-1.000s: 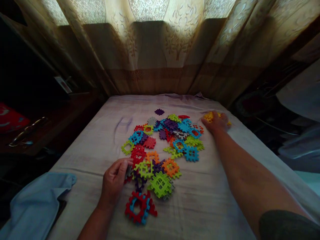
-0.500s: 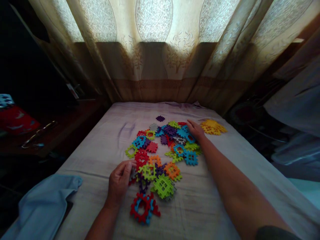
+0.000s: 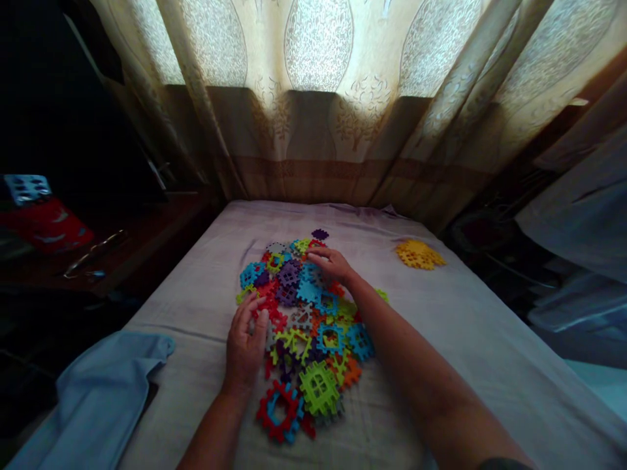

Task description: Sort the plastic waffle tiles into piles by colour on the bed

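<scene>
A heap of colourful plastic interlocking tiles (image 3: 319, 388) lies on the bed sheet, in green, red, blue, purple, orange and grey. Against the heap's left side rests my left hand (image 3: 246, 339), fingers apart, near some red tiles (image 3: 268, 295). My right hand (image 3: 331, 264) reaches over the far right part of the heap with its fingers stretched out, touching or just above blue tiles (image 3: 307, 291). Neither hand grips a tile. Closest to me is a red and blue tile pair (image 3: 280, 411). One purple tile (image 3: 320, 234) sits apart beyond the heap.
A pile of yellow tiles (image 3: 420, 254) stands off to the right. Light blue cloth (image 3: 115, 372) drapes the bed's left edge. A patterned curtain (image 3: 313, 130) hangs behind the bed, and a dark wooden table (image 3: 161, 225) with a red item (image 3: 49, 225) is at left.
My right hand has swept leftward, pushing the right-hand tiles in against the others, so the heap is tighter. The fingers of my left hand have spread and moved slightly forward.
</scene>
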A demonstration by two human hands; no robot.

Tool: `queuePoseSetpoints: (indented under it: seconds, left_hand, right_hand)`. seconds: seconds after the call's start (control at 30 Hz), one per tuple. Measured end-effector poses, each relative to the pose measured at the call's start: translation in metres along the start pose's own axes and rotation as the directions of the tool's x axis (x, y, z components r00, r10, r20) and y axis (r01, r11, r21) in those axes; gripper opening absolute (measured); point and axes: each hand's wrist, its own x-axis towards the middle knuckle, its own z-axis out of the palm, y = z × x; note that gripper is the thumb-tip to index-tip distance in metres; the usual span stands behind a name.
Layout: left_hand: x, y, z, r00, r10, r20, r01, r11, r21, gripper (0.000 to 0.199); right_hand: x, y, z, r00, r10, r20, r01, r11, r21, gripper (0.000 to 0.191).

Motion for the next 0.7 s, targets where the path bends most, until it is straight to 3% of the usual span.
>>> queuePoseSetpoints:
  seconds: [0.1,0.2,0.3,0.37,0.5,0.6,0.7]
  left_hand:
    - [-0.002,0.000,0.000,1.000,0.012,0.009,-0.012,1.000,0.019,0.034]
    - [-0.003,0.000,0.001,1.000,0.015,0.002,-0.015,0.999,0.028,0.033]
    - [-0.005,0.000,0.002,1.000,0.022,-0.014,-0.021,0.999,0.031,0.032]
    - [-0.006,-0.002,0.002,0.999,0.033,-0.032,-0.032,0.998,0.049,0.031]
    - [-0.006,-0.004,0.002,0.989,0.061,-0.136,-0.047,0.993,0.104,0.033]
    - [-0.004,-0.006,0.002,0.983,0.062,-0.172,-0.045,0.994,0.104,0.037]
    - [-0.001,-0.008,0.003,0.983,0.061,-0.175,-0.045,0.995,0.095,0.041]
  right_hand:
    - [0.034,0.009,-0.009,0.991,0.064,-0.114,-0.082,0.983,-0.167,0.037]
    - [0.068,0.027,-0.014,0.948,0.240,-0.209,-0.299,0.896,-0.327,0.049]
    - [0.089,0.041,-0.005,0.909,0.375,-0.180,-0.415,0.841,-0.346,0.056]
    - [0.094,0.042,0.006,0.933,0.350,-0.080,-0.357,0.883,-0.303,0.050]
    - [0.084,0.022,0.028,0.977,0.171,0.127,-0.166,0.985,-0.054,0.049]
    - [0.059,-0.006,0.034,0.968,0.045,0.245,-0.061,0.996,0.059,0.050]
    - [0.026,-0.029,0.022,0.954,-0.085,0.287,0.045,0.989,0.142,0.050]
